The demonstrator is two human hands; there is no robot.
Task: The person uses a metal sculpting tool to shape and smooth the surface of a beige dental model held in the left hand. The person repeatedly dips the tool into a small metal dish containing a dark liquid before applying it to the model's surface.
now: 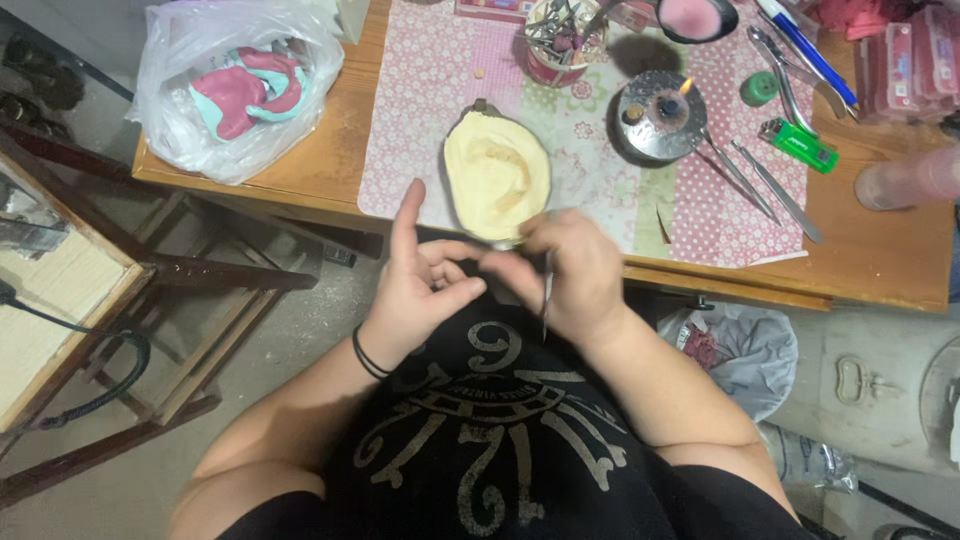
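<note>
Between the plastic bag [235, 85] and the yellow bowl [497, 175] the counter [330, 150] is free; right of the bowl, the burner [660, 118] and metal tools [765, 185] block.

This looks like a small dental-craft workshop, set up informally. A wooden desk [330, 150] across the upper frame carries a pink patterned mat [430, 90], and on it sit a flexible mixing bowl [497, 175] of pale yellow paste, a lit spirit burner [660, 115] (its flame is small but visible), slim metal hand instruments [770, 180], a tin of tools [560, 40], a green lighter [798, 143] and pink wax pieces [905, 60] at upper right. Below the desk lies a bare, dusty concrete floor [300, 340], with rough wooden framing [190, 330] at left.
</note>
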